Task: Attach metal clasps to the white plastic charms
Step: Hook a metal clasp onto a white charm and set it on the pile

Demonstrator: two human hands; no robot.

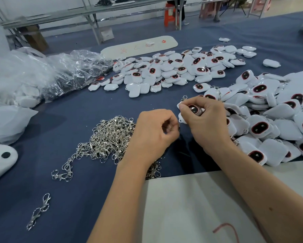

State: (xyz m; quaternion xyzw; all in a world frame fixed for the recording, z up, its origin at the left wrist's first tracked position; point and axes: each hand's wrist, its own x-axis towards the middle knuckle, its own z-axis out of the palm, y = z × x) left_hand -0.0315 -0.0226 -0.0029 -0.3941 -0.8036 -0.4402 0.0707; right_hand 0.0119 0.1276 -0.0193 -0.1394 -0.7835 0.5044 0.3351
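My right hand (206, 121) grips a white plastic charm (193, 108) with a dark, red-rimmed window, held just above the blue table. A second white charm (182, 118) peeks out under its fingers. My left hand (156, 130) has its fingers curled and pinches a small metal clasp (179, 126) right beside that charm's loop. A heap of silver clasps (108, 139) lies left of my left hand. Piles of white charms lie to the right (278, 120) and farther back (173, 71).
Two loose clasps (39, 210) lie near the front left. Clear plastic bags (59, 74) sit at the left, a white oval board (140, 45) at the back, a white sheet (191, 207) at the front edge. Benches and a red stool (170, 15) stand beyond.
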